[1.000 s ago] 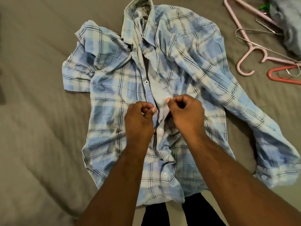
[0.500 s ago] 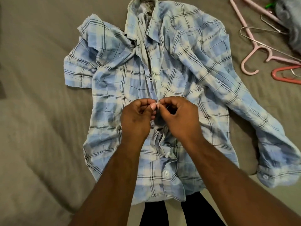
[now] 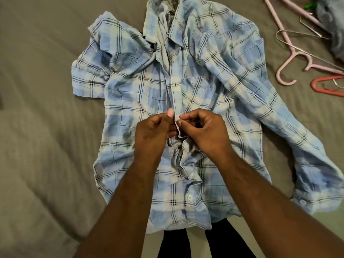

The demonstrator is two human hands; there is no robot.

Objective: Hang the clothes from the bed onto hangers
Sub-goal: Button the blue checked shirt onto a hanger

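Creases are running across the grey bed (image 3: 37, 127) at left, where the plaid shirt (image 3: 130, 94) is lying face up. At its middle the left grip (image 3: 152, 131) is pinching one front edge and the right grip (image 3: 204, 131) the other, both closed on cloth that is bunching just below them, so the two edges may be meeting misaligned or slipping apart. Pink hangers (image 3: 287, 62) are waiting unused at far right.

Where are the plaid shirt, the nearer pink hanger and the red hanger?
plaid shirt (image 3: 134, 94): head view, front panel.
nearer pink hanger (image 3: 278, 72): head view, its hook.
red hanger (image 3: 327, 92): head view, lower arm.
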